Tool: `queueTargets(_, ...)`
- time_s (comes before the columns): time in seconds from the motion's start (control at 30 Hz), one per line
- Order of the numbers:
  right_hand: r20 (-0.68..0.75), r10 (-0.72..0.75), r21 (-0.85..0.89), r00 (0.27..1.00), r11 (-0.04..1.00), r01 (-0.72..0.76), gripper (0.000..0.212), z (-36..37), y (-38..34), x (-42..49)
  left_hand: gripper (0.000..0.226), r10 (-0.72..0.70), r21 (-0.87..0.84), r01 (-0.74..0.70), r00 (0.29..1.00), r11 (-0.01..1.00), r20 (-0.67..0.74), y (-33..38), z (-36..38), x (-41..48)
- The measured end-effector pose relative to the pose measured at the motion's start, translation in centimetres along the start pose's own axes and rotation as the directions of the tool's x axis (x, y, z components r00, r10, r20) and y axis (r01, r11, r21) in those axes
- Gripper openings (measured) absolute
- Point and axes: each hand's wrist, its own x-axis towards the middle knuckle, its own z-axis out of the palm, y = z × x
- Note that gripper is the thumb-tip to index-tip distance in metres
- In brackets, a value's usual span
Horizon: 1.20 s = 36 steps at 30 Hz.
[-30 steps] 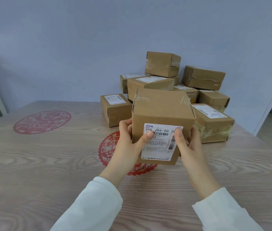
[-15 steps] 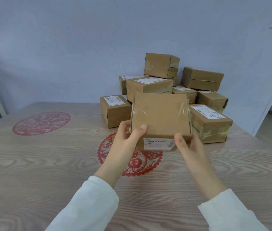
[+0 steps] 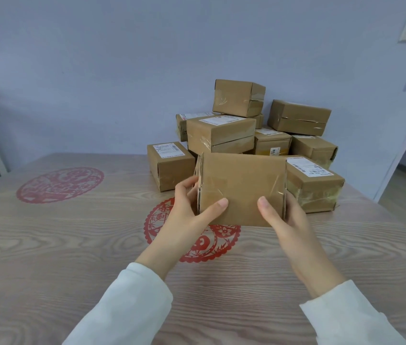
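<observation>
Spreading beneath the fingers (image 3: 187, 185), the wood-grain worktop (image 3: 47, 245) is carrying a pile of taped parcels (image 3: 222, 130) just beyond them. The left hand (image 3: 184, 212) and right hand (image 3: 287, 220) are gripping a cardboard box (image 3: 241, 180) by opposite ends, thumbs pressing its plain front, lifting it clear, probably for turning and checking.

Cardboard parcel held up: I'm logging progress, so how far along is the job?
Early, seemingly. Done: no parcel shows set apart from the pile. In hand: left grip and right grip hold one cardboard parcel above the table, plain taped face toward the camera. Left: that whole pile against the wall.
</observation>
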Motion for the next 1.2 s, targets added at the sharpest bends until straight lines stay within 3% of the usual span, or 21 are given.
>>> queueTargets(0.17, 0.028, -0.021, -0.034, 0.999, 0.999, 0.022, 0.077, 0.2, 0.2, -0.1, 0.099, 0.048, -0.013, -0.048, 0.999, 0.999, 0.009, -0.2, -0.3, 0.2)
queueTargets(0.33, -0.025, -0.037, -0.068, 0.999, 0.997, 0.036, 0.056, 0.2, 0.4, -0.1, 0.098, 0.082, 0.002, -0.082, 0.994, 0.997, 0.070, -0.3, -0.2, 0.0)
queueTargets(0.63, -0.022, -0.051, -0.034, 0.998, 0.998, 0.051, 0.078, -0.4, 0.9, 0.0, 0.076, 0.067, -0.034, -0.064, 0.995, 0.997, 0.070, -0.5, -0.1, -0.1)
queueTargets(0.9, 0.023, -0.053, 0.050, 0.998, 0.997, 0.051, 0.079, -0.2, 1.1, -0.2, 0.071, -0.005, -0.144, 0.009, 1.000, 0.990, 0.030, 0.5, 0.3, -0.5)
queueTargets(1.03, -0.015, -0.020, 0.100, 1.000, 0.995, 0.022, 0.082, -0.2, 1.0, -0.3, 0.050, -0.033, -0.149, 0.041, 0.998, 0.988, 0.058, 0.2, 0.3, -0.5)
queueTargets(1.2, -0.028, 0.017, 0.143, 0.999, 0.990, -0.013, 0.075, -0.3, 1.3, 0.0, 0.060, -0.039, -0.168, 0.056, 0.994, 0.984, 0.101, -0.2, 0.3, -0.4)
